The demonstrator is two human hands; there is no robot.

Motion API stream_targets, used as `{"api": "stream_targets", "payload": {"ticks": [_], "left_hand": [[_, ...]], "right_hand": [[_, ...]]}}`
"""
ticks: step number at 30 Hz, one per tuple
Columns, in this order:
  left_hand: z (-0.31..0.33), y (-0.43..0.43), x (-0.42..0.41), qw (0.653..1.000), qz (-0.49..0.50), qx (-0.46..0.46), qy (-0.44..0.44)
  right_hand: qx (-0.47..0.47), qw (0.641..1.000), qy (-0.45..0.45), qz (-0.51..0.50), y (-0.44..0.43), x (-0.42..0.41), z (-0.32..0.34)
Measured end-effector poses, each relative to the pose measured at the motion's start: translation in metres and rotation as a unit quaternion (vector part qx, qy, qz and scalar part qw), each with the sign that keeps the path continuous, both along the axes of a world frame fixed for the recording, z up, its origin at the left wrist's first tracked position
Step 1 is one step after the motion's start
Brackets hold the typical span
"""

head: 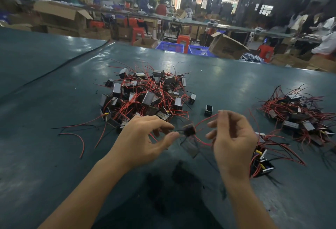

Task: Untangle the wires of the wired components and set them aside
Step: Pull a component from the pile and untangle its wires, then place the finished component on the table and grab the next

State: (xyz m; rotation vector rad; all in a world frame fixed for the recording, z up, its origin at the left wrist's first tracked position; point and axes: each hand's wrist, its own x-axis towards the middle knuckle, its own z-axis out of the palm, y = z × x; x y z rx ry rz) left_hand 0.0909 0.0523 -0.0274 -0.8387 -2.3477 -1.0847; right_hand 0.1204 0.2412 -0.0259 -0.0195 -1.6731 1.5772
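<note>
A big tangled heap of small black wired components (145, 95) with red and black leads lies at the table's centre. In front of it, a single blurred component (189, 130) hangs in the air between my hands. My left hand (143, 139) pinches a thin black wire at that component's left side. My right hand (234, 137) pinches its red wire (205, 119), which loops from the component up to my fingertips. A second pile of components (298, 116) lies at the right. A few more components (260, 163) lie just behind my right wrist.
One loose black component (208, 110) stands alone between the central heap and my right hand. Stray red wires (80, 137) trail left of the heap. The dark green table (54, 156) ends at a far edge, with cardboard boxes, blue crates (183, 47) and seated people beyond.
</note>
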Motion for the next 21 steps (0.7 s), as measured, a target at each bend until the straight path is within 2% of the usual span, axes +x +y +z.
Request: {"api": "stream_targets", "payload": {"ticks": [3, 5, 8, 11, 13, 17, 19, 21], "left_hand": [[-0.001, -0.001, 0.0, 0.999, -0.014, -0.017, -0.024], [-0.005, 0.0, -0.002, 1.0, 0.011, -0.022, -0.014], [-0.01, -0.004, -0.011, 0.992, 0.114, -0.019, 0.058], [-0.016, -0.018, -0.024, 0.963, 0.253, -0.016, 0.091], [-0.02, -0.03, -0.033, 0.95, 0.305, -0.031, 0.053], [-0.027, -0.047, -0.045, 0.925, 0.334, -0.136, -0.121], [-0.031, -0.048, -0.046, 0.919, 0.341, -0.14, -0.137], [-0.03, -0.051, -0.047, 0.924, 0.348, -0.108, -0.117]], "right_hand": [[-0.039, 0.996, 0.053, -0.068, 0.012, -0.001, 0.006], [-0.048, 0.991, 0.077, -0.099, 0.018, -0.002, 0.007], [-0.045, 0.989, 0.071, -0.12, 0.025, -0.004, 0.004], [-0.008, 0.994, -0.01, -0.108, 0.027, -0.008, -0.003], [0.051, 0.992, -0.055, -0.101, 0.024, -0.008, -0.007], [0.138, 0.984, -0.096, -0.064, 0.014, -0.007, -0.012], [0.162, 0.98, -0.107, -0.045, 0.009, -0.008, -0.016], [0.206, 0.973, -0.099, -0.038, 0.002, -0.009, -0.021]]}}
